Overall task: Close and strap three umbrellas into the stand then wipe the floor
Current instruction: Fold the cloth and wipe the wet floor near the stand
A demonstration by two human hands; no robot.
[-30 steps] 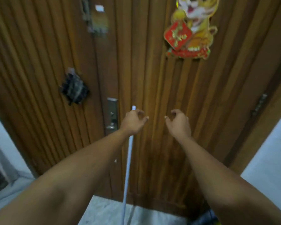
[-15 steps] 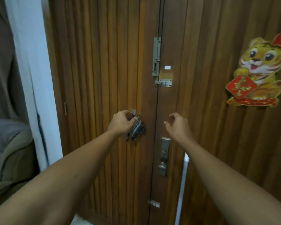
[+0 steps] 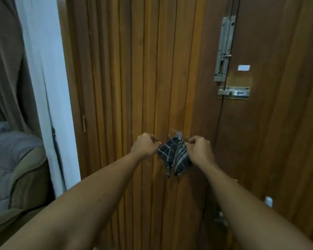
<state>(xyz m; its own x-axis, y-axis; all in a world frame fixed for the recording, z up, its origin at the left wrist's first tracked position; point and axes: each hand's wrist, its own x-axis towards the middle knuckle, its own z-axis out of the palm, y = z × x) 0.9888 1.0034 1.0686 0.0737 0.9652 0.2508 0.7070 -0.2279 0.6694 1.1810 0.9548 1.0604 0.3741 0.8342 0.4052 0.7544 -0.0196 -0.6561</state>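
Note:
A dark checked cloth (image 3: 175,156) with pale stripes hangs on the wooden door (image 3: 116,87) from a small hook or loop at its top. My left hand (image 3: 145,146) pinches its upper left edge. My right hand (image 3: 200,150) grips its right side. Both fists are closed on the fabric. Low at the right, behind my right forearm, the white tip of a pole (image 3: 268,201) leans against the door. No umbrella or stand is in view.
Two metal slide bolts (image 3: 223,49) (image 3: 233,92) sit high on the door's right leaf, with a door handle (image 3: 220,221) low down. A white wall edge (image 3: 43,87), a brown curtain (image 3: 5,69) and a grey cushioned seat (image 3: 11,168) lie to the left.
The view swung left and up along the door. My left hand let go of the white pole and took the hanging cloth; my right hand then closed on the cloth too.

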